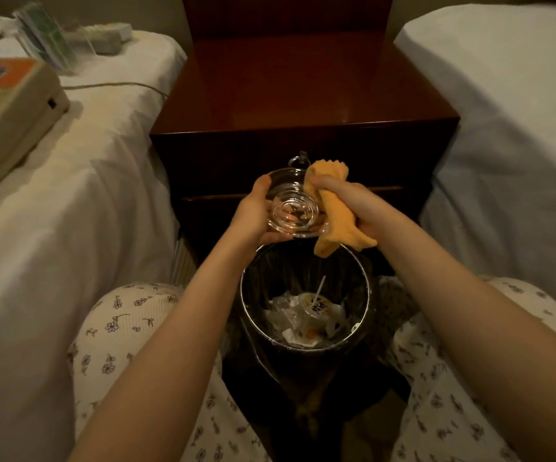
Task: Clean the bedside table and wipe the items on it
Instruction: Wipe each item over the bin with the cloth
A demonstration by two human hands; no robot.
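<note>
My left hand (251,213) holds a clear glass dish (291,208), tilted with its base facing me, above the bin. An orange cloth (331,208) is bunched in my right hand (353,203) and pressed against the dish's right rim. Both hands hover in front of the dark wooden bedside table (303,91), whose glossy top carries nothing I can see.
A black bin (306,295) lined with plastic and holding a cup, a straw and wrappers stands between my knees. White beds flank the table. On the left bed lie a beige box (6,108), a cable and several small packets (70,36).
</note>
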